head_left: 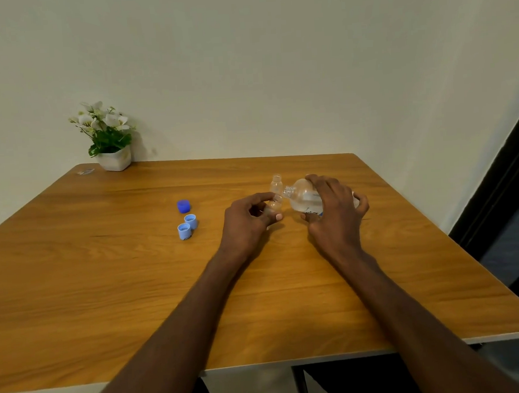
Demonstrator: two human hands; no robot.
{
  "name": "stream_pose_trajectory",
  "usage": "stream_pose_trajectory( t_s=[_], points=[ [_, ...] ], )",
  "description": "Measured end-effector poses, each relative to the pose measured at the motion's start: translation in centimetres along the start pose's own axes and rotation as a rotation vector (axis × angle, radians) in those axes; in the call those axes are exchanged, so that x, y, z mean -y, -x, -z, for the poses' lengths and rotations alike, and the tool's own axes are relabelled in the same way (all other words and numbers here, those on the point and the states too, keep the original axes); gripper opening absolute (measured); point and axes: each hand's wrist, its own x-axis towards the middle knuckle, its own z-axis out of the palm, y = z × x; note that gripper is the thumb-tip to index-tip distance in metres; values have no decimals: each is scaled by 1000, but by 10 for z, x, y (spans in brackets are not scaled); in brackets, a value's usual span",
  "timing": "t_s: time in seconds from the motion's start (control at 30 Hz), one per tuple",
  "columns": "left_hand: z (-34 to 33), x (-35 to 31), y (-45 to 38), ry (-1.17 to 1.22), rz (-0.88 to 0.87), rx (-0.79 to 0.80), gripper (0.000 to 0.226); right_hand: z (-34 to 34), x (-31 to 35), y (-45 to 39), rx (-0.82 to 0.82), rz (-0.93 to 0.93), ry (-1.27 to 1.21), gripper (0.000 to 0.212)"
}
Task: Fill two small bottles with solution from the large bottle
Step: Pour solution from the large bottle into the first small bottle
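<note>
My right hand [335, 213] grips the large clear bottle [302, 196], which is tipped on its side with its open neck pointing left. That neck meets the mouth of a small clear bottle [276, 204], held upright by my left hand [247, 220] with fingers curled round it. A second small clear bottle [277, 183] stands uncapped just behind, free of either hand. Liquid shows in the lower part of the large bottle.
One dark blue cap [183, 206] and two light blue caps [190, 221] [184, 231] lie on the wooden table [135, 279] left of my hands. A potted white flower [109, 138] stands at the back left corner. The table's right edge borders a dark doorway.
</note>
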Motion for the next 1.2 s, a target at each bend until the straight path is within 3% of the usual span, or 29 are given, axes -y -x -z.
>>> stream_pose_trajectory(
  t_s=[1.2],
  points=[
    [-1,5,-2,-107,-60,-34,43,0,0,1,-16,43,73,84]
  ],
)
